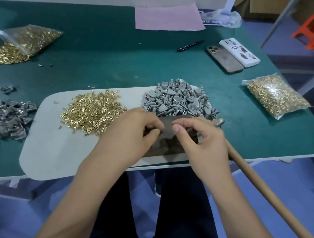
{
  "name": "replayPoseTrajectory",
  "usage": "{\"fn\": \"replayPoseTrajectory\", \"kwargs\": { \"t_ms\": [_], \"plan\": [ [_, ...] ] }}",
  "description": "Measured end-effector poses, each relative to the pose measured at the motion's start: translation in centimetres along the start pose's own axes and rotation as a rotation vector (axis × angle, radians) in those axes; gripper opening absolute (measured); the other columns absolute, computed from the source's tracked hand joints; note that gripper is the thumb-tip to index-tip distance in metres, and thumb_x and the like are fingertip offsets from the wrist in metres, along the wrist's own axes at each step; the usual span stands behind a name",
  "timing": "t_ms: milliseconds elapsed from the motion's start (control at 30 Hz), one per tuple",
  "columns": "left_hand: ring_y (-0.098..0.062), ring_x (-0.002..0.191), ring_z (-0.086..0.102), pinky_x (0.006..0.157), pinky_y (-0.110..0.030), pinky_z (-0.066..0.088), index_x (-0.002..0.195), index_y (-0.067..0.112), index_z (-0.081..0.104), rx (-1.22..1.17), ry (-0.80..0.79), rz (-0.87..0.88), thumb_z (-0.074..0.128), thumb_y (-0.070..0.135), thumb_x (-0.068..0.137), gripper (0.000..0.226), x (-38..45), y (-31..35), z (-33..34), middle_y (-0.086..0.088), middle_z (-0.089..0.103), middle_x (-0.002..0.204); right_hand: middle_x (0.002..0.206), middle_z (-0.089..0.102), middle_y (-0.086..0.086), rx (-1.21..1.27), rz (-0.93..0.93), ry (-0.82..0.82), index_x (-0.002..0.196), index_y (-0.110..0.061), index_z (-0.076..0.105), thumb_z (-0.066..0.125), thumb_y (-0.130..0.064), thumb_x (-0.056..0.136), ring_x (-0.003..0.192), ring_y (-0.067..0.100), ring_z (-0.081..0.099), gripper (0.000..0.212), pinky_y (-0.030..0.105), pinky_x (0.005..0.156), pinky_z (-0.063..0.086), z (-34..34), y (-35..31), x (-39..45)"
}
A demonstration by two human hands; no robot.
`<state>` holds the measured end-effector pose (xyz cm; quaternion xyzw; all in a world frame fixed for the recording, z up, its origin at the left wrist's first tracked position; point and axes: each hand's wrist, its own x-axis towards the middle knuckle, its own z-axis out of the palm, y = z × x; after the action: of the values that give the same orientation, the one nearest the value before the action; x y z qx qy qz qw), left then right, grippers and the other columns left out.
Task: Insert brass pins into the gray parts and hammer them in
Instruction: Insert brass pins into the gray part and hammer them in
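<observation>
Both hands are down over the dark block (172, 137) at the near edge of the pale mat (53, 143), and I'm reading this as the pin-seating step. My left hand (131, 131) has its fingers curled in tight, thumb against fingertips, pinching something small. I'd guess a gray part, but the fingers cover it and I can't tell for sure. My right hand (197, 135) pinches thumb to forefinger right beside it, outer fingers spread loose; whatever sits in that pinch is too tiny to make out, likely a pin.

Supplies are close: the loose brass pins (91, 110) are heaped on the mat just beyond my left hand, the gray parts (177, 97) piled just beyond the block. The hammer (249, 176) lies untouched at my right, head by the block, handle running off the table toward me.

To do this well, I'd keep the part flat on the block, line the pin square with its hole, press it finger-tight so it stands alone, then reach for the hammer.
</observation>
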<state>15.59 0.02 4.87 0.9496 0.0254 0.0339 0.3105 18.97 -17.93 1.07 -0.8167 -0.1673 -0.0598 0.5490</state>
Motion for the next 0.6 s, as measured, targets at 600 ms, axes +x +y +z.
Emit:
{"fn": "replayPoseTrajectory", "kwargs": {
  "t_ms": [600],
  "plan": [
    [0.002, 0.083, 0.056, 0.069, -0.009, 0.04, 0.12, 0.031, 0.064, -0.126, 0.109, -0.109, 0.064, 0.018, 0.092, 0.031, -3.5, -0.7, 1.1, 0.015, 0.06, 0.094, 0.088, 0.067, -0.014, -0.069, -0.116, -0.048, 0.096, -0.032, 0.079, 0.076, -0.022, 0.09, 0.095, 0.016, 0.061, 0.012, 0.018, 0.083, 0.041, -0.2, -0.8, -0.8]
  ]
}}
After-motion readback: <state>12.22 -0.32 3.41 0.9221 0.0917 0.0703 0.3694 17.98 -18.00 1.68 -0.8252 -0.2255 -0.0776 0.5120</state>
